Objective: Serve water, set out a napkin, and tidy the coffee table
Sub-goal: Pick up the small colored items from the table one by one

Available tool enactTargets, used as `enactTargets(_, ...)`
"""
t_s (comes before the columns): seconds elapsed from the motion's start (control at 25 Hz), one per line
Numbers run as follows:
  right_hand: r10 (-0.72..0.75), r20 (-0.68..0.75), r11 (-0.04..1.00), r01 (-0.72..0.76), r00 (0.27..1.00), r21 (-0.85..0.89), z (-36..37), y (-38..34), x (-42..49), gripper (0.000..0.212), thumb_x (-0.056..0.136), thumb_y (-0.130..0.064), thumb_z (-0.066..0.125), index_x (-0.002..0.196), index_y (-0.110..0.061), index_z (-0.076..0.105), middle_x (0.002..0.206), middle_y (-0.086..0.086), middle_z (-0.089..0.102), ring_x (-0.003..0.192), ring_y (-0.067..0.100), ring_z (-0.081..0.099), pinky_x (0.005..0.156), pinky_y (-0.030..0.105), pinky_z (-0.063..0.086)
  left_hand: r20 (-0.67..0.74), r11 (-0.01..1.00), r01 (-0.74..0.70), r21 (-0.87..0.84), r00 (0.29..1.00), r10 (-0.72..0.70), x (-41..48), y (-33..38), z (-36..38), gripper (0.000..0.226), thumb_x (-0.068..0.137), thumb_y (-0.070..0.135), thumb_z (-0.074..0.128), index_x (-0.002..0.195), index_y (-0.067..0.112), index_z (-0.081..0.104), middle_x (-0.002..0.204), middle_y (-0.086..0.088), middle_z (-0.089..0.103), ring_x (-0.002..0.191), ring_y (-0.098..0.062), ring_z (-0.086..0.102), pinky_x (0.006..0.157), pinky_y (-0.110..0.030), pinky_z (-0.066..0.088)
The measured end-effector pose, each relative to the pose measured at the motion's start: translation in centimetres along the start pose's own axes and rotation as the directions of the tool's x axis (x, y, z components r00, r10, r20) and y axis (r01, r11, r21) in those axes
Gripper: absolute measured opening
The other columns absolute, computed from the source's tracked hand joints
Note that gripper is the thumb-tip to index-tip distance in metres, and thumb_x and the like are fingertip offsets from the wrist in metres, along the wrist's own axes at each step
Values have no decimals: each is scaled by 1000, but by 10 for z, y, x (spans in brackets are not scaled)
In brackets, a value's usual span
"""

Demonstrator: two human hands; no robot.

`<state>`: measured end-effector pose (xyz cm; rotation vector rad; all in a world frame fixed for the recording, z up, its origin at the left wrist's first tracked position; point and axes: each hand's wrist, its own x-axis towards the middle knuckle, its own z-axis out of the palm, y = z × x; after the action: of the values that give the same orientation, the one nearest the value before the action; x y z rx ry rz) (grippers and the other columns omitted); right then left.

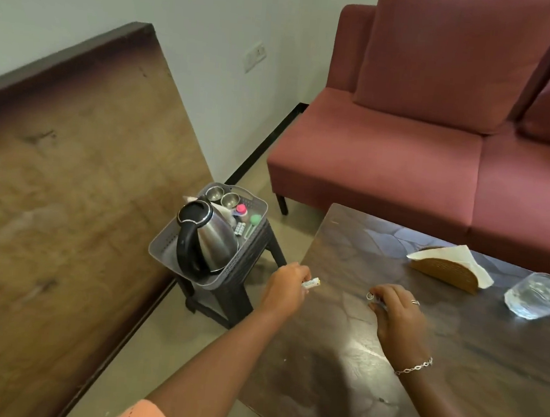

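The left hand (285, 285) is curled round a small white-and-yellow cylinder, probably a battery (311, 282), whose end pokes out past the fingers toward the right hand. The right hand (397, 315) rests on the dark glossy wooden coffee table (418, 380), fingertips pinching a small round-ended object (370, 295); whether it is a second battery is too small to tell.

Just beyond and outboard of the left hand sits the grey perforated plastic tray (256, 206) on a dark stool, holding a steel kettle with a black handle (207, 239). A few loose batteries (240, 229) lie in its far part.

This looks like tidying: carry the cylinder over the near rim and set it down beside those batteries, steering clear of the kettle.

Ahead of the right hand stands the woven holder with a white napkin (444, 273). Further outboard, the clear water glass (540, 299) is already served.
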<state>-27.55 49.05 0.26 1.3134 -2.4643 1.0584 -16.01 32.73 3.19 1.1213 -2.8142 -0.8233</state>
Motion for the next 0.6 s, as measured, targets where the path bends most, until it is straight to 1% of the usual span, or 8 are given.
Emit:
enactTargets(0.08, 17, 18, 1000, -17, 1000, 16, 12, -4, 12, 20, 67, 11, 71, 80, -3, 63, 77, 11, 63, 68, 31, 59, 61, 24, 40, 0, 999, 35, 35, 999, -35, 18, -10, -6, 14, 87, 11, 56, 100, 8, 62, 106, -11, 61, 98, -30, 58, 79, -36, 44)
enactTargets(0.2, 37, 68, 999, -39, 997, 28, 27, -10, 32, 23, 65, 11, 73, 79, -4, 63, 76, 9, 63, 67, 30, 59, 58, 30, 44, -40, 990, 128, 56, 991, -126, 38, -27, -15, 16, 89, 13, 53, 101, 5, 61, 108, -14, 60, 99, -32, 59, 81, -39, 46)
enactTargets(0.28, -2, 92, 1000, 0, 996, 23, 36, -20, 47, 15, 70, 6, 70, 79, -4, 63, 75, 8, 62, 66, 30, 59, 61, 26, 42, -83, 979, 202, 28, 976, -199, 51, -42, -20, 17, 90, 14, 52, 102, 5, 60, 107, -14, 62, 98, -31, 60, 81, -40, 48)
enactTargets(0.32, -13, 101, 1000, 12, 995, 19, 41, -23, 54, 9, 72, 1, 65, 79, -4, 62, 74, 8, 61, 65, 29, 58, 64, 21, 38, -106, 970, 243, 11, 965, -241, 58, -51, -22, 18, 90, 14, 52, 103, 4, 60, 106, -14, 62, 98, -31, 60, 81, -40, 49)
enactTargets(0.36, -10, 105, 1000, 8, 994, 18, 47, -26, 59, 6, 72, -3, 61, 78, -5, 62, 73, 8, 61, 65, 29, 57, 64, 16, 34, -122, 959, 283, -6, 952, -282, 65, -60, -23, 18, 90, 13, 51, 104, 4, 60, 107, -15, 63, 98, -31, 61, 81, -39, 49)
enactTargets(0.48, 36, 96, 999, -39, 995, 26, 64, -33, 69, 9, 70, -7, 60, 79, -8, 62, 74, 6, 62, 67, 23, 56, 62, 15, 31, -149, 933, 358, -24, 922, -358, 93, -83, -28, 20, 91, 8, 46, 107, 3, 57, 111, -15, 61, 100, -31, 60, 81, -37, 48)
enactTargets(0.6, 48, 125, 997, -55, 991, 50, 89, -39, 70, 15, 71, -8, 60, 84, -15, 57, 76, 4, 62, 69, 20, 56, 60, 15, 35, -128, 922, 382, 60, 919, -372, 134, -107, -29, 27, 92, 6, 43, 118, 3, 51, 121, -15, 55, 108, -29, 58, 86, -34, 48)
